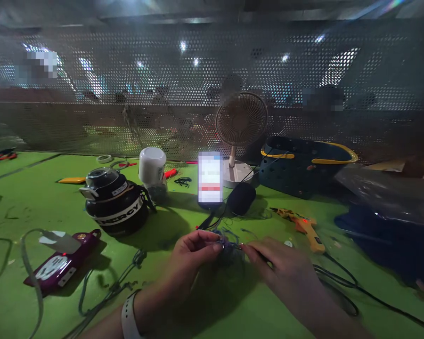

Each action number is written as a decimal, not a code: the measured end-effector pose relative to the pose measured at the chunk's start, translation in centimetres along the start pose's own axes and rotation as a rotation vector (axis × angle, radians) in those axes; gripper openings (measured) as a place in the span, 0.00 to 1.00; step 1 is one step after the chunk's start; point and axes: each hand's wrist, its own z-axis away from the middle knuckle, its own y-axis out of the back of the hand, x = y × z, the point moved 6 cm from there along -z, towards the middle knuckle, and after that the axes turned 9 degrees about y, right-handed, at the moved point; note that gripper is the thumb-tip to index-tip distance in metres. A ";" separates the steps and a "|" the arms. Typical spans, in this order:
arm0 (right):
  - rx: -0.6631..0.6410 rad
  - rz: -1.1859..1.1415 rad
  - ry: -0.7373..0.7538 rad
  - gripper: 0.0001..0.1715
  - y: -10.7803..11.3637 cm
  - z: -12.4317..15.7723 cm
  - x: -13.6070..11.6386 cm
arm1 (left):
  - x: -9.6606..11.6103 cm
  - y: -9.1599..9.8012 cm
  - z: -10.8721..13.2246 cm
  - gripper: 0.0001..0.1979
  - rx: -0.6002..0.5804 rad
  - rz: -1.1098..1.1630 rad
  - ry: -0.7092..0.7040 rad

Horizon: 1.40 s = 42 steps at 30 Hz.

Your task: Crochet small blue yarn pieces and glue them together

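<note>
My left hand [194,254], with a white band on its wrist, pinches a small bluish-purple piece of yarn work [228,243] between thumb and fingers. Loose strands stick out around it. From the other side, my right hand [282,263] closes round a thin crochet hook [239,246], whose tip meets the yarn; most of its handle is hidden in the palm. Beyond my hands rests a dark ball of yarn [242,198]. A lit phone [210,181] stands upright behind the work, its screen blurred.
A black jug [116,212], white jar [152,165] and purple power strip [56,263] occupy the left. Behind the phone are a fan [242,120] and a dark basket [289,172]. To the right lie a yellow glue gun [304,228], its cord and dark cloth [381,245].
</note>
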 end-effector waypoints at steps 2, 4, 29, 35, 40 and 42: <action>-0.001 -0.012 -0.004 0.22 -0.1 0.1 0.1 | 0.0 0.1 0.0 0.11 0.005 -0.011 0.004; 0.002 -0.021 -0.017 0.22 -0.2 0.2 0.2 | 0.0 0.1 0.0 0.10 0.008 -0.014 0.003; -0.002 -0.042 -0.034 0.22 -0.1 0.1 0.1 | 0.1 -0.5 0.3 0.10 -0.046 0.025 -0.019; 0.008 -0.026 -0.027 0.23 0.0 -0.1 0.1 | -0.2 -0.2 0.0 0.10 -0.027 0.029 -0.013; 0.027 -0.022 -0.016 0.23 0.1 -0.1 0.1 | -0.4 -0.2 0.1 0.09 -0.036 0.037 0.018; 0.042 -0.011 -0.011 0.23 0.3 -0.2 0.0 | -0.4 -0.4 0.1 0.10 -0.049 0.038 0.025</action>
